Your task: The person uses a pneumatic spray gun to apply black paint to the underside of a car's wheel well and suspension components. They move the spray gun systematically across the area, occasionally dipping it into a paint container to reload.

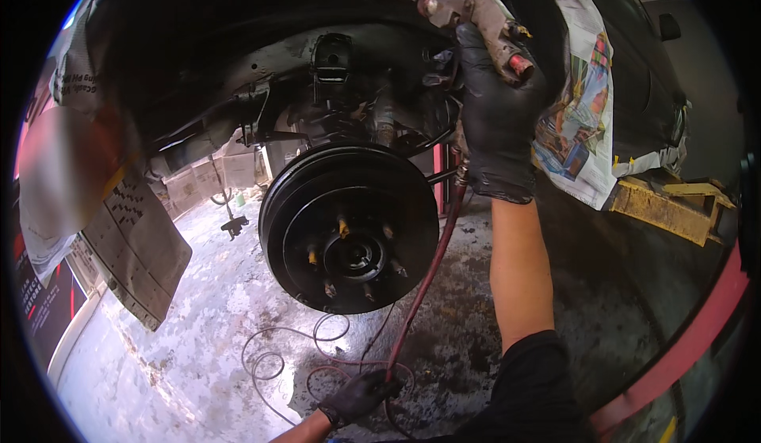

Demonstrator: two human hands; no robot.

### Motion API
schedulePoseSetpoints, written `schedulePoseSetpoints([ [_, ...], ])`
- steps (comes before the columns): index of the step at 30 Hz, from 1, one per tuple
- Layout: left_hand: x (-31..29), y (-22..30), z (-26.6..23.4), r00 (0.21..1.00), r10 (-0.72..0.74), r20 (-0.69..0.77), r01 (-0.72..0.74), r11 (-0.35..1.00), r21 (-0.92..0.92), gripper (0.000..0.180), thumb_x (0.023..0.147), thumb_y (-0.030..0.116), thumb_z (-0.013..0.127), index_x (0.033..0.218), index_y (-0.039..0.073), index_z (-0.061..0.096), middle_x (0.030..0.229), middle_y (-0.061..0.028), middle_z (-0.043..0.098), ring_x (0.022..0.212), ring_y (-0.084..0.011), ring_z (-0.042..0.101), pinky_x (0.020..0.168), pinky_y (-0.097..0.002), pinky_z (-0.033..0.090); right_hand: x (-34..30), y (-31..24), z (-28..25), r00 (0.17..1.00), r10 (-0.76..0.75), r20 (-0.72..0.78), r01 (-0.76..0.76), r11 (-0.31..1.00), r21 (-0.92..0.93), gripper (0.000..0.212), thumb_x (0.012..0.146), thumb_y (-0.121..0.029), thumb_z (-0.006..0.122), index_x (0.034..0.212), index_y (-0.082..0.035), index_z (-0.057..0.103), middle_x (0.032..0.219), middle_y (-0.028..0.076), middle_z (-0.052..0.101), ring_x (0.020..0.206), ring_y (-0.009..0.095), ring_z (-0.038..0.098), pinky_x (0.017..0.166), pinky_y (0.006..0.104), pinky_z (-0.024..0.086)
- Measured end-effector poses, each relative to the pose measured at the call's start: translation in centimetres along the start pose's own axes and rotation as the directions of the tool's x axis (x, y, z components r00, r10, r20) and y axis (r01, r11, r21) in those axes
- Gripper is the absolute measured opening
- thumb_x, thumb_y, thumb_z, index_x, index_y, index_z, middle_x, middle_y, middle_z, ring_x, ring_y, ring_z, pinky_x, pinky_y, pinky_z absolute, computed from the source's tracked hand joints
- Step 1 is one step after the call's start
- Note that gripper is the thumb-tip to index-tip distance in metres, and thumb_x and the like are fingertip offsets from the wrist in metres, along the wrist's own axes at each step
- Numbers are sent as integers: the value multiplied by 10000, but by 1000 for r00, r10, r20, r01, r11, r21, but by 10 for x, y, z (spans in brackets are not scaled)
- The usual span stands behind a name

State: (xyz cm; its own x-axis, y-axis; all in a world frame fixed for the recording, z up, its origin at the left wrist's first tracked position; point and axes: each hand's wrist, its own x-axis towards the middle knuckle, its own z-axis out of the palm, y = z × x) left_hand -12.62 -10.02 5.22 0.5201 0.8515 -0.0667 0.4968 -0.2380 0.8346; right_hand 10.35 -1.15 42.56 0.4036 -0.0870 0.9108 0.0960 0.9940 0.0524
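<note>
My right hand (501, 118), in a black glove, is raised into the wheel well and wrapped around the grip of a worn spray gun (493, 27). Its metal body sticks out above my fingers, and a red air hose (437, 265) hangs from the fitting below the grip. Low in the view, my left hand (357, 397), gloved in black too, is closed around the same hose. Between the two hands and to their left is a glossy black brake drum (349, 229) with several studs around its hub. The fingertips of both hands are partly hidden.
Newspaper (583, 118) masks the dark body panel at right, and more masking paper (135, 253) hangs at left. A yellow metal stand (662, 209) and a red beam (674, 348) are on the right. Loops of thin hose (273, 332) lie on the stained floor (198, 364).
</note>
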Motion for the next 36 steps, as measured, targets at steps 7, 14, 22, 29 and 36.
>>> schedulePoseSetpoints([
  [7,27,5,19,996,-66,58,64,997,30,368,1034,339,555,1217,31,636,1088,-127,702,1042,-198,661,933,-342,503,-5,2,-64,999,34,-24,-39,973,-229,327,925,-216,745,1136,24,673,1056,62,704,920,122,651,804,281,520],
  [14,60,0,50,996,47,75,-55,992,117,481,1020,455,497,1195,29,638,1093,-216,677,1062,-382,647,923,-425,489,-11,10,-123,990,136,42,-121,959,-255,329,931,-227,735,1129,30,680,992,76,721,864,126,668,764,285,525],
  [22,83,5,60,988,-103,117,84,984,155,409,1030,381,536,1199,26,649,1118,-149,707,1080,-230,671,939,-359,506,-22,45,-147,999,46,18,-31,879,-476,362,943,-224,706,1196,31,653,994,132,742,874,172,701,766,320,532],
  [29,89,-8,61,997,-56,55,51,994,100,371,1031,319,555,1229,12,620,1125,-129,706,1092,-205,659,966,-333,492,-28,75,-142,998,62,2,-57,919,-389,371,941,-178,699,1241,27,628,1030,154,737,906,203,712,790,324,528],
  [36,90,0,58,980,-199,-1,199,980,-9,343,1030,298,565,1224,23,633,1133,-114,707,1097,-201,656,961,-333,496,-36,74,-130,992,99,-80,-115,963,-245,344,914,-250,750,1115,18,672,1002,107,719,893,162,665,808,323,516],
])
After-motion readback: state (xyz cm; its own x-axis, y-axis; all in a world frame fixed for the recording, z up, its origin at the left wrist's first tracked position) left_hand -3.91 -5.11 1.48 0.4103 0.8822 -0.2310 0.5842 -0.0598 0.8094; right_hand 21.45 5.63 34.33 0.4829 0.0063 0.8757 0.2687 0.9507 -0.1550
